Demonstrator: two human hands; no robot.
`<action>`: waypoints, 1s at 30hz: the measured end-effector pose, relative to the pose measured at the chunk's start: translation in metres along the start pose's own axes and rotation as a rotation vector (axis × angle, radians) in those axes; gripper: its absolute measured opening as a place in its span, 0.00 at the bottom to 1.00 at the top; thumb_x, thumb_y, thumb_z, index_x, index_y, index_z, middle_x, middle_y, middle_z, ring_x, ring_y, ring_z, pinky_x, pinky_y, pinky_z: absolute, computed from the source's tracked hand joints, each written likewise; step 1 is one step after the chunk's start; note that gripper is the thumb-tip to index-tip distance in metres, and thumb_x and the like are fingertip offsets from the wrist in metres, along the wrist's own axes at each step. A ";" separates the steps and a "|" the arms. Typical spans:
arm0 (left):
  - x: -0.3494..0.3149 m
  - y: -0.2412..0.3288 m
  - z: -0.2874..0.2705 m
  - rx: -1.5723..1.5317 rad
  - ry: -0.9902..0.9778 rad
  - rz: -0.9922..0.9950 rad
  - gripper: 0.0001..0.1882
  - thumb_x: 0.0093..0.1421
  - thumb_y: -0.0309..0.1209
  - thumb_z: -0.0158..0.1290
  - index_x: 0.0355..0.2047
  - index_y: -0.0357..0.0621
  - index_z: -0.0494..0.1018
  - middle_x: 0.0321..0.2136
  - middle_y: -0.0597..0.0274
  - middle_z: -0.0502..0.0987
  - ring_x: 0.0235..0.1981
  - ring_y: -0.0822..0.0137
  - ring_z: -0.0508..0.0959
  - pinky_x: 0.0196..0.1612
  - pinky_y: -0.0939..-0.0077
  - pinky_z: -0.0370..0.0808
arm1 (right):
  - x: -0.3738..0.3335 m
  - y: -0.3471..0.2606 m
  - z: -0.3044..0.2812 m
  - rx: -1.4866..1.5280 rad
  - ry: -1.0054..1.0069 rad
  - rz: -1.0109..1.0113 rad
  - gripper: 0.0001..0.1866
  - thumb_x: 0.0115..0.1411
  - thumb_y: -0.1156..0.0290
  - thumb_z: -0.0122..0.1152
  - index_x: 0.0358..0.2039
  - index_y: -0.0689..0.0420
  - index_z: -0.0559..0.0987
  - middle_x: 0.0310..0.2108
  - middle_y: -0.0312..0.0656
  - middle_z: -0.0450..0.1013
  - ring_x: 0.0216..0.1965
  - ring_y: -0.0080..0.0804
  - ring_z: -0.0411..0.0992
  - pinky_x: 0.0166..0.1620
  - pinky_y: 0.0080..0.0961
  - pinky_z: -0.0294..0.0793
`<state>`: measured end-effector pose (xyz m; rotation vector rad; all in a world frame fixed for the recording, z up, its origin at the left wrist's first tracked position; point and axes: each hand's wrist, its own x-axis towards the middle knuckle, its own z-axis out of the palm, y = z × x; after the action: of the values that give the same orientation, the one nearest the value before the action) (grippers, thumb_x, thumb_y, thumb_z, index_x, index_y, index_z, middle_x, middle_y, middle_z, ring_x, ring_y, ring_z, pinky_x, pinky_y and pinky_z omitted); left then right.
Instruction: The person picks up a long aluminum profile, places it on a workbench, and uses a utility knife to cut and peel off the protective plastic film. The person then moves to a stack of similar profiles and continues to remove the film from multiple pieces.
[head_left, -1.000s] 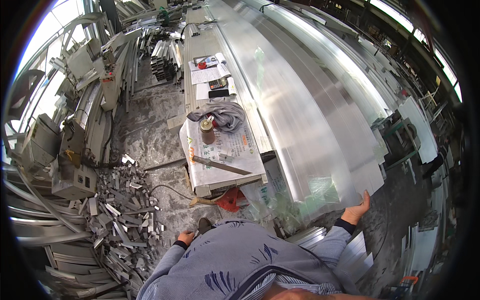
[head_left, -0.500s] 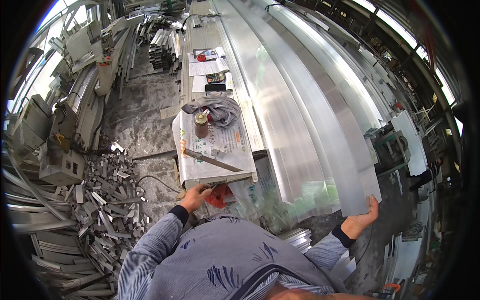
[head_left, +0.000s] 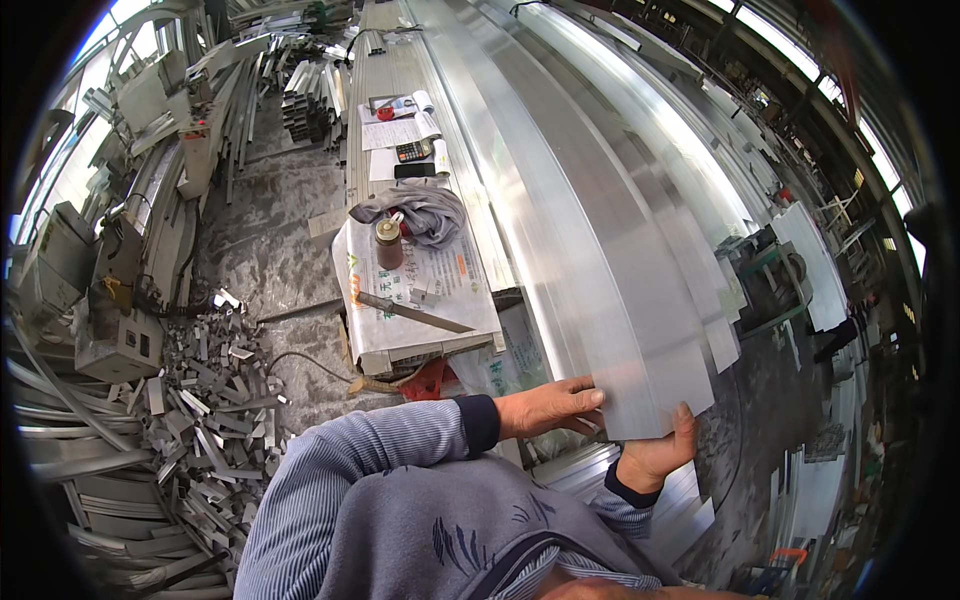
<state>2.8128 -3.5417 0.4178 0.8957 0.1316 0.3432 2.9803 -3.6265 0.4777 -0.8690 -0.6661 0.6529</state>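
Observation:
A long, shiny aluminium panel (head_left: 600, 290) runs from the far end of the bench to its near end, which lies in front of me. My left hand (head_left: 545, 408) reaches across from the left and grips the long left edge close to that end. At the near edge, my right hand (head_left: 655, 455) is closed on the panel, thumb on top and fingers underneath, partly hidden. More panels (head_left: 722, 335) lie beside and beneath this one, their ends staggered to the right.
Left of the panels, a paper-covered bench (head_left: 420, 345) carries a bottle (head_left: 389, 243), a grey cloth (head_left: 435, 215), a metal strip (head_left: 415, 312) and a calculator (head_left: 412, 151). Metal offcuts (head_left: 205, 400) cover the floor at left. A machine (head_left: 765, 275) stands at right.
My left hand has left the bench's front corner and come right, onto the panel's edge. My right hand has moved left with the panel's near end, which has shifted left too.

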 end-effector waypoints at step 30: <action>-0.475 -0.003 0.013 -0.085 0.509 0.451 0.44 0.72 0.62 0.51 0.69 0.33 0.63 0.64 0.54 0.73 0.64 0.65 0.73 0.67 0.68 0.68 | -0.258 -0.010 0.184 0.099 -1.244 0.396 0.37 0.54 0.80 0.64 0.67 0.70 0.72 0.41 0.53 0.82 0.44 0.38 0.82 0.49 0.34 0.83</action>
<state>2.3717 -3.7173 0.4093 0.7329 0.3827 0.9895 2.6847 -3.7378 0.5091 -0.4151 -1.5616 1.6010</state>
